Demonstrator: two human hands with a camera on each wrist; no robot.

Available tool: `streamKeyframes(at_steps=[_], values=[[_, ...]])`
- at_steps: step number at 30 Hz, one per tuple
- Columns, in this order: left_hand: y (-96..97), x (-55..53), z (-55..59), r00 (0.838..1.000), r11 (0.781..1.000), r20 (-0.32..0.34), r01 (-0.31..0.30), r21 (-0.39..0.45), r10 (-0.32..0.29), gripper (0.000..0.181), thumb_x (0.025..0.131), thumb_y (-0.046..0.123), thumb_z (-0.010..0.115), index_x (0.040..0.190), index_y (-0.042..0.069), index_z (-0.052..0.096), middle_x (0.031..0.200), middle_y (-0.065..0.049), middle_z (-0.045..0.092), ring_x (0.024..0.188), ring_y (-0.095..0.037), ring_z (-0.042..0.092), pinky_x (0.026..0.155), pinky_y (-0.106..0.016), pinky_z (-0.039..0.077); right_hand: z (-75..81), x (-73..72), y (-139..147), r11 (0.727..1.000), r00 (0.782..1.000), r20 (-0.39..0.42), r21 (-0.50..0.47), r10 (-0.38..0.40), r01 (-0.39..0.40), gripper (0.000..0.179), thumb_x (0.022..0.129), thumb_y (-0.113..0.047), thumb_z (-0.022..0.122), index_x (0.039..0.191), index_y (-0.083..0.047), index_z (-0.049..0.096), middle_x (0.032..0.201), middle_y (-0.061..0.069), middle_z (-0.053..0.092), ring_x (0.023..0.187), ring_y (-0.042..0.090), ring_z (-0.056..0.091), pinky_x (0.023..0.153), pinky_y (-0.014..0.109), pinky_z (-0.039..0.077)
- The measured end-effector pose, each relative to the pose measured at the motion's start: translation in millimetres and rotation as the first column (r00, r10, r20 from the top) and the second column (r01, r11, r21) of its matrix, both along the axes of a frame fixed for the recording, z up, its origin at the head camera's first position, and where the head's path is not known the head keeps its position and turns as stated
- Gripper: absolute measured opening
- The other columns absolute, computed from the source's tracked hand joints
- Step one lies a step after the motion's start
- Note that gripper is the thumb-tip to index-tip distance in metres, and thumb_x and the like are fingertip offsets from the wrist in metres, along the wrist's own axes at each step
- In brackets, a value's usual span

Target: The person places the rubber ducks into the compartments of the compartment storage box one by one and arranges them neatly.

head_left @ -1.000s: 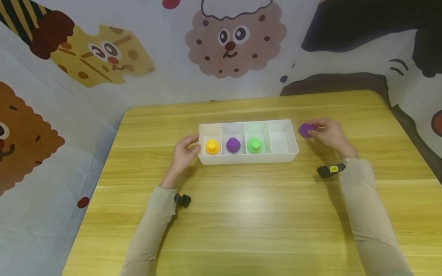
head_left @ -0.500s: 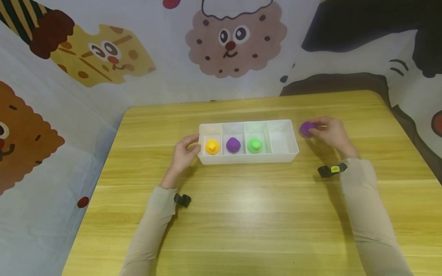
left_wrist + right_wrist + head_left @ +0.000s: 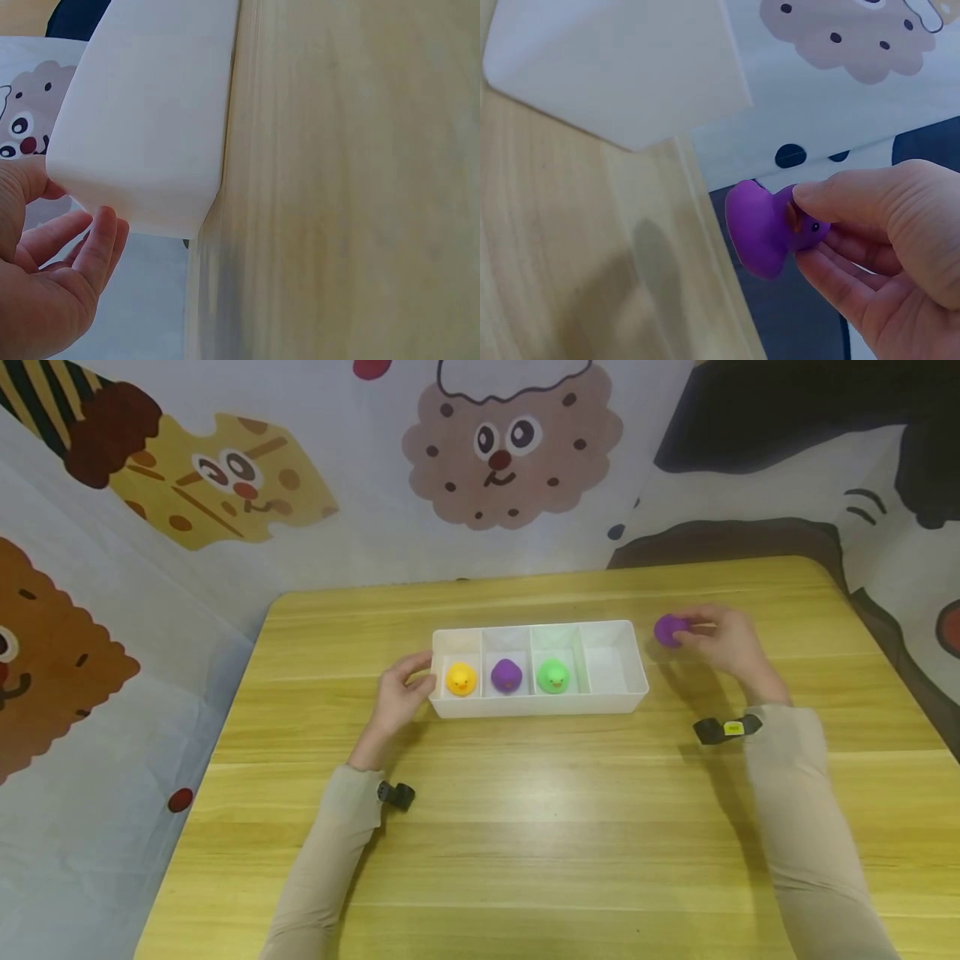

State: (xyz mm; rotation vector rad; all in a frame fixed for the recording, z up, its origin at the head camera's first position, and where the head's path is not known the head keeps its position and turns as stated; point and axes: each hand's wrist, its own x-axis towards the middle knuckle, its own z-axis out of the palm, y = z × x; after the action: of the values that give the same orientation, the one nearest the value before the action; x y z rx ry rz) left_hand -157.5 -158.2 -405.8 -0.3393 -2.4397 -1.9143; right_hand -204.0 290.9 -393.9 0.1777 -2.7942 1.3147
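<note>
In the head view a white box (image 3: 540, 704) with several compartments stands on the table. From left to right it holds a yellow toy duck (image 3: 461, 679), a purple toy duck (image 3: 507, 676) and a green toy duck (image 3: 554, 677); the rightmost compartment has nothing in it. My left hand (image 3: 401, 695) grips the box's left end, fingertips on the outer wall and the thumb at the rim, its tip hidden in the left wrist view. Beyond the right end, my right hand (image 3: 723, 642) pinches another purple toy duck (image 3: 754, 229) by its head, held up off the table.
The wooden table (image 3: 480, 843) spreads out around the box. Behind its far edge hangs a cloth (image 3: 360, 468) printed with cartoon food. Small black cameras are strapped at both wrists.
My right hand has lifted the purple duck from beside the box and moved slightly away and to the right. The left hand and the box have stayed put.
</note>
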Motion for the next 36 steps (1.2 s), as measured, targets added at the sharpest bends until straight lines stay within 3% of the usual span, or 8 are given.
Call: streamKeyframes(at_steps=[5, 8, 22, 33, 36], values=[[0.4, -0.3, -0.1, 1.0, 1.0, 0.003, -0.002, 0.006, 0.002, 0.038, 0.087, -0.013, 0.052, 0.123, -0.021, 0.046, 0.127, -0.037, 0.044, 0.118, -0.048, 0.045, 0.096, -0.043, 0.047, 6.4, 2.1, -3.8, 1.0, 0.999, -0.049, -0.008, -0.001, 0.001, 0.03, 0.085, 0.002, 0.064, 0.112, 0.014, 0.059, 0.112, 0.03, 0.056, 0.084, -0.002, 0.055, 0.07, 0.0, 0.046], [0.6, -0.3, 0.0, 1.0, 1.0, 0.01, -0.004, 0.005, 0.004, 0.038, 0.087, -0.013, 0.052, 0.124, -0.021, 0.045, 0.127, -0.037, 0.044, 0.119, -0.048, 0.044, 0.096, -0.043, 0.047, 10.0, 3.6, -6.0, 1.0, 0.998, -0.069, -0.018, 0.001, -0.003, 0.03, 0.084, 0.004, 0.065, 0.111, 0.014, 0.059, 0.112, 0.03, 0.056, 0.08, -0.011, 0.05, 0.069, 0.0, 0.046], [0.0, 0.0, -0.4, 1.0, 1.0, 0.013, -0.002, 0.0, 0.002, 0.038, 0.087, -0.013, 0.052, 0.124, -0.02, 0.046, 0.128, -0.037, 0.044, 0.12, -0.048, 0.044, 0.097, -0.043, 0.046, 22.2, 8.4, -16.5, 0.999, 0.991, -0.133, 0.005, 0.032, -0.032, 0.03, 0.082, 0.005, 0.066, 0.11, 0.013, 0.061, 0.109, 0.028, 0.058, 0.08, -0.016, 0.048, 0.07, -0.002, 0.044], [0.4, -0.9, -0.9, 1.0, 1.0, 0.024, -0.008, 0.01, 0.008, 0.039, 0.087, -0.013, 0.052, 0.124, -0.02, 0.045, 0.128, -0.037, 0.043, 0.12, -0.048, 0.043, 0.097, -0.041, 0.047, 25.4, 11.3, -29.7, 0.997, 0.987, -0.149, -0.029, 0.061, -0.066, 0.029, 0.081, 0.008, 0.066, 0.11, 0.013, 0.061, 0.106, 0.025, 0.058, 0.082, -0.013, 0.051, 0.073, 0.001, 0.046], [-2.5, -6.2, -12.7, 1.0, 1.0, 0.008, -0.013, 0.009, 0.013, 0.039, 0.087, -0.012, 0.053, 0.125, -0.018, 0.046, 0.128, -0.034, 0.045, 0.12, -0.045, 0.045, 0.096, -0.037, 0.048, 25.4, 10.9, -33.5, 0.997, 0.985, -0.156, -0.019, 0.076, -0.08, 0.029, 0.081, 0.007, 0.067, 0.109, 0.012, 0.062, 0.107, 0.026, 0.059, 0.083, -0.011, 0.052, 0.073, 0.001, 0.046]])
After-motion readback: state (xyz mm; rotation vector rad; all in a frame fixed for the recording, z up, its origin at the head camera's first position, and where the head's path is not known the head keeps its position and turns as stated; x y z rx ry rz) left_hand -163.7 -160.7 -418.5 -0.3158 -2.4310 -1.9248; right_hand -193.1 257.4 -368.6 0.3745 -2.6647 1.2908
